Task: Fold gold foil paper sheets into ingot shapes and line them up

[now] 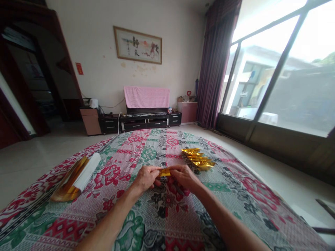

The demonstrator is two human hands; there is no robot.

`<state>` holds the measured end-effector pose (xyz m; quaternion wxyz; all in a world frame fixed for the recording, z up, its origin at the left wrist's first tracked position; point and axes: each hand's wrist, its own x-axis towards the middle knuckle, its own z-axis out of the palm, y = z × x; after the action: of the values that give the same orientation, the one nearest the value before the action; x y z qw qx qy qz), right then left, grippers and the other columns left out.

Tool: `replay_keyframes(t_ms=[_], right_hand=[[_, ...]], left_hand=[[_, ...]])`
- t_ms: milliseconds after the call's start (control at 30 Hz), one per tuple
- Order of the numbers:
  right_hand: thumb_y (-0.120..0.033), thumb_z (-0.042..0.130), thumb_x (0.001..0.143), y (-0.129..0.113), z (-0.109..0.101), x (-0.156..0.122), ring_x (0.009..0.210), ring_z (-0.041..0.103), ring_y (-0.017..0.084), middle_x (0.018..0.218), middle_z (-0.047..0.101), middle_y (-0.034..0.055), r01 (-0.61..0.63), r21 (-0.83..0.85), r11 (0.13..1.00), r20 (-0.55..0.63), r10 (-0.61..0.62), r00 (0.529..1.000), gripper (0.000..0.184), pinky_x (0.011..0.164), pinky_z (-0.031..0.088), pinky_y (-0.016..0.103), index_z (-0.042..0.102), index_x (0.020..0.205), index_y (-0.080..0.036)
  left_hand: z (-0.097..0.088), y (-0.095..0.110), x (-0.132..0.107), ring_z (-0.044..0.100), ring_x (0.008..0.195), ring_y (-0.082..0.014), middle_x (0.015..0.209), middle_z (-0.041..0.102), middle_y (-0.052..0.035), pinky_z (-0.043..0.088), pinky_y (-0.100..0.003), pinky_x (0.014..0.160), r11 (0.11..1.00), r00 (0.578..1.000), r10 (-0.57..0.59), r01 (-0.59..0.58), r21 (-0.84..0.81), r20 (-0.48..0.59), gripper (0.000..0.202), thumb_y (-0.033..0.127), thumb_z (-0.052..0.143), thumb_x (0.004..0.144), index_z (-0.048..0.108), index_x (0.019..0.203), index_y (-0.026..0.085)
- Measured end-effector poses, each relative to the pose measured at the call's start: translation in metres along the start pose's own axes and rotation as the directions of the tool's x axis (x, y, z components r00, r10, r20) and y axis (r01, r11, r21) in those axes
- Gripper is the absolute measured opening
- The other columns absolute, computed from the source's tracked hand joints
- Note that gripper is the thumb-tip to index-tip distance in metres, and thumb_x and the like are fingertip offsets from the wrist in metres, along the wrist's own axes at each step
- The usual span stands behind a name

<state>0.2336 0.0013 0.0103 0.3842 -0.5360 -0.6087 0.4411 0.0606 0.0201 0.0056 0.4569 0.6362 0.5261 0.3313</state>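
A small strip of gold foil paper (165, 172) is stretched between my two hands, just above the patterned tablecloth. My left hand (147, 178) pinches its left end between thumb and fingers. The right end is gripped the same way by my right hand (183, 176). Just beyond my right hand lies a row of folded gold foil pieces (199, 159), overlapping one another. Off to the left rests a stack of gold foil sheets (71, 183) with a white sheet or wrapper (87, 171) along its right side.
The round table wears a red, green and grey floral tablecloth (149, 153). Beyond it stands a low black TV cabinet (145, 122), with a pink cloth (147, 97) draped over what sits there. A purple curtain (213, 69) and large window panes (293, 76) are on the right.
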Motion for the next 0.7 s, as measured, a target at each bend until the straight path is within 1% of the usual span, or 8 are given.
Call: replay_keyframes(t_ms=[100,233,433,567,700], right_hand=[[-0.021,0.047,0.075,0.0005,-0.0009,0.0005,0.033,0.043,0.005,0.051,0.063,-0.0012,-0.001,0.054,0.999,0.007,0.001,1.0,0.031,0.032,0.03,0.014,0.07,0.095,-0.017],[-0.019,0.048,0.074,0.0029,-0.0005,0.0012,0.032,0.044,0.005,0.051,0.064,-0.0021,-0.009,0.069,0.998,0.002,0.009,1.0,0.031,0.031,0.03,0.013,0.069,0.097,-0.018],[-0.015,0.046,0.076,0.0017,0.0023,0.0009,0.04,0.052,0.006,0.051,0.063,-0.0031,-0.014,0.123,0.992,0.029,0.011,1.0,0.031,0.038,0.04,0.013,0.068,0.097,-0.018],[-0.014,0.045,0.078,-0.0011,0.0032,0.0003,0.043,0.054,0.006,0.053,0.063,-0.0024,-0.06,0.117,0.991,0.037,0.056,0.998,0.033,0.041,0.043,0.013,0.067,0.101,-0.016],[-0.015,0.045,0.077,-0.0042,0.0005,-0.0022,0.045,0.054,0.005,0.056,0.064,-0.0017,-0.066,0.115,0.991,0.093,0.056,0.994,0.034,0.044,0.043,0.013,0.066,0.104,-0.015]], left_hand=[[-0.0004,0.0008,0.0004,0.065,0.052,-0.012,0.08,0.071,-0.0059,0.037,-0.013,0.034,0.999,1.0,-0.024,0.025,0.022,-0.015,0.039,0.021,0.048,0.075,0.061,0.111,0.015],[0.0,0.0013,-0.0005,0.066,0.055,-0.0129,0.076,0.071,-0.0051,0.039,-0.013,0.036,0.997,0.997,-0.06,0.062,0.046,-0.046,0.038,0.019,0.048,0.075,0.062,0.11,0.015],[0.0027,0.0018,-0.0014,0.066,0.057,-0.0136,0.072,0.071,-0.0038,0.041,-0.014,0.038,0.996,0.995,-0.074,0.077,0.044,-0.072,0.037,0.017,0.047,0.076,0.063,0.109,0.016],[0.0032,0.0031,-0.0017,0.067,0.061,-0.0144,0.079,0.072,-0.0062,0.042,-0.014,0.04,0.994,0.993,-0.103,0.106,0.035,-0.062,0.038,0.017,0.047,0.077,0.062,0.111,0.015],[0.0016,0.0049,-0.0018,0.068,0.064,-0.0153,0.084,0.072,-0.0079,0.042,-0.014,0.039,0.993,0.993,-0.114,0.115,0.03,-0.037,0.04,0.016,0.046,0.077,0.059,0.115,0.014]])
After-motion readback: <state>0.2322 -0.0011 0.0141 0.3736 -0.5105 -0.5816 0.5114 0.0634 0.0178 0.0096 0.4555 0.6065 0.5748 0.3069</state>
